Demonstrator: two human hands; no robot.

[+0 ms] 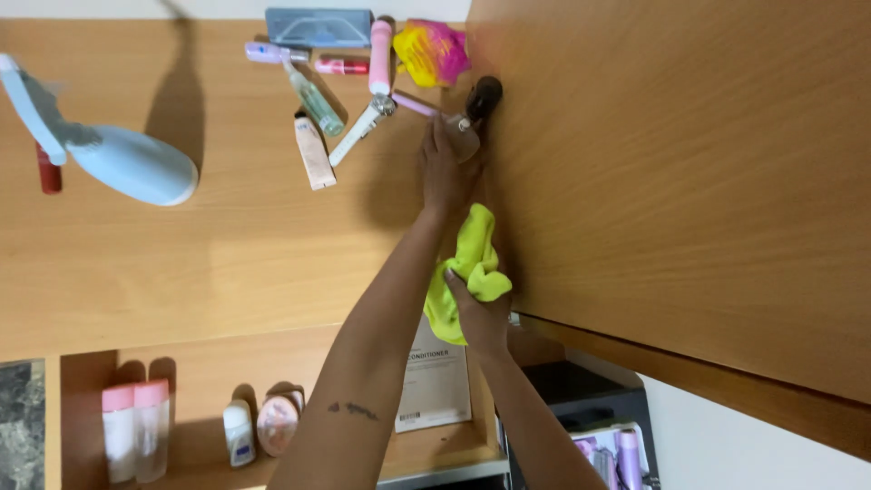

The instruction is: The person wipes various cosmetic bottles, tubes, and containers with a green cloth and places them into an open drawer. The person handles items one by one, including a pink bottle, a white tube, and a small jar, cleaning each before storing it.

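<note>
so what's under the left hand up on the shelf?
The left hand covers a clear bottle with a dark round cap; only its top shows, the body is hidden. Below, the right hand grips a yellow-green cloth against the wooden panel.

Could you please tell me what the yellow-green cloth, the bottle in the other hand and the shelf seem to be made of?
The cloth looks like soft matte microfibre: it bunches in folds. The bottle seems clear glass or plastic, see-through, with a dark cap. The shelf looks like wood-grain laminate with a smooth, faint sheen.
</note>
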